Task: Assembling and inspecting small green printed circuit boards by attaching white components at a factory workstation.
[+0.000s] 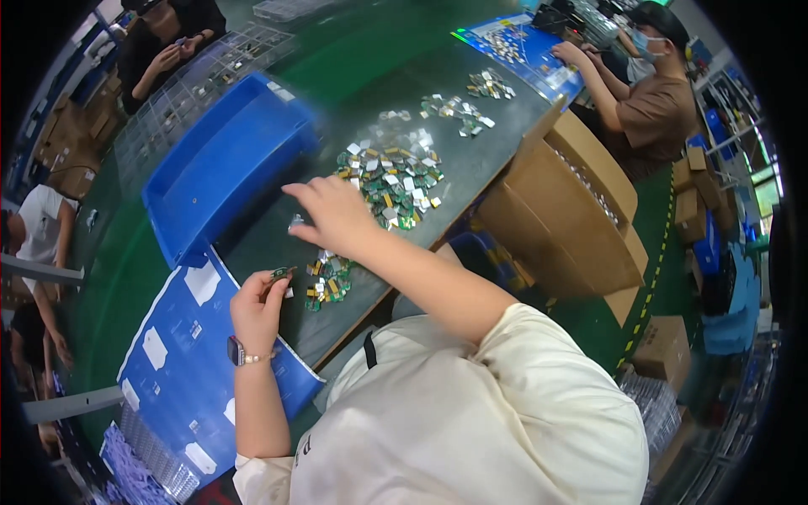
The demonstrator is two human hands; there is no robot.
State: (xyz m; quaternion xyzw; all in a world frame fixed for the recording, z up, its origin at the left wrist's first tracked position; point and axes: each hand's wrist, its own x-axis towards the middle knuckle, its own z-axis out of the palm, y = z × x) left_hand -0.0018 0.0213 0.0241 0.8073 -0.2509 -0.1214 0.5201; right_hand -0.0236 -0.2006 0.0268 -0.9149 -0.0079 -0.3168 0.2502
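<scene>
A Light Pinch at the Edges

The left hand (257, 311) pinched a small green circuit board (280, 273) between thumb and fingers, left of the smaller board heap (328, 282). The right hand (331, 215) spread, released, beside the larger board pile (396, 181). Edge-holding probably spared the components; gentle separating probably prevented scratches.

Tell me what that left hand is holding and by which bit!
The left hand pinches a small green board near an edge; exactly which is unclear.
</scene>
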